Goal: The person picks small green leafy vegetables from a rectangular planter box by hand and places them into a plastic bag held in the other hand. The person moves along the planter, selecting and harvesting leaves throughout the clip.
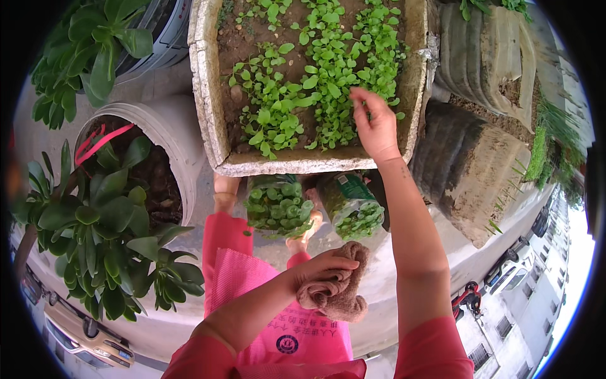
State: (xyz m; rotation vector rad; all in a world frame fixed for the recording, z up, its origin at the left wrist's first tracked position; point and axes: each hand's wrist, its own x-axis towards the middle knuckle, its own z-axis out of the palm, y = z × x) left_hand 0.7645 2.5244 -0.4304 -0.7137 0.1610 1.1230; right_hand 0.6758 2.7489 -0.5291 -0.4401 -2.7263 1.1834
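Observation:
My left hand (326, 267) is closed around a bunched brown cloth (338, 291) in front of my body. Over the near right part of a foam planter box (284, 166), my right hand (376, 121) reaches in among leafy green seedlings (331, 90). Its thumb and index finger come close together at the leaves; whether they pinch a leaf cannot be told. The seedlings grow in rows in brown soil (236, 123).
Two clear plastic containers of small round-leaved plants (277, 208) (355, 220) stand below the box. Left are a white bucket (182, 156) and a jade plant (113, 222). Soil-filled bags (468, 161) stand right. Parked cars (509, 270) appear far off.

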